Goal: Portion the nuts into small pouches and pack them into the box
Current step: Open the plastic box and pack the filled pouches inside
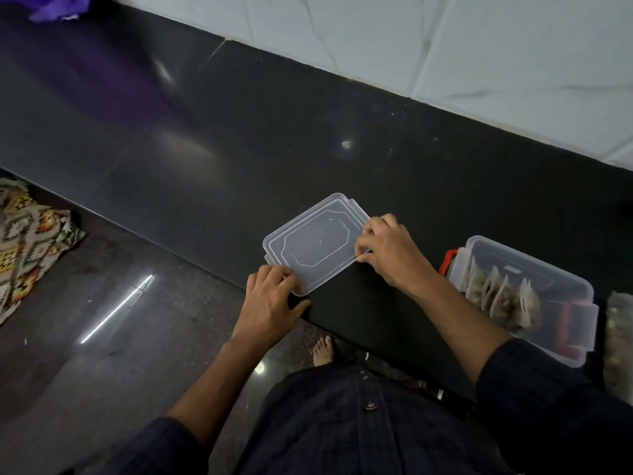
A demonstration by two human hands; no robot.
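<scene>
While the box [524, 296] sits open at our right on the dark counter [239, 149], with a row of filled pouches [503, 299] standing upright inside it, we have both hands on the clear lid [315, 243], which lies flat near the counter's front edge, well apart from the box; our left hand [270, 303] grips the lid's near corner, fingers curled over its rim and thumb spread toward the counter edge, and our right hand [387, 252] pinches the lid's right edge between thumb and curled fingertips; so we judge that portioning is largely done and the step in hand is taking up the lid to close the box, though whether more pouches are still to go in we cannot tell; a bag of what looks like loose nuts [618, 341] lies just beyond the box at the frame's edge, blurred; the next move calls for lifting the lid level, carrying it rightward over the box, lining its corners up with the rim, pressing it down, then swinging the orange-red latches [449, 262] up at each end; the pouches stand tall, so they may need tucking down first; as for writing, we find no brand, label or readable text on lid, box or pouches.
</scene>
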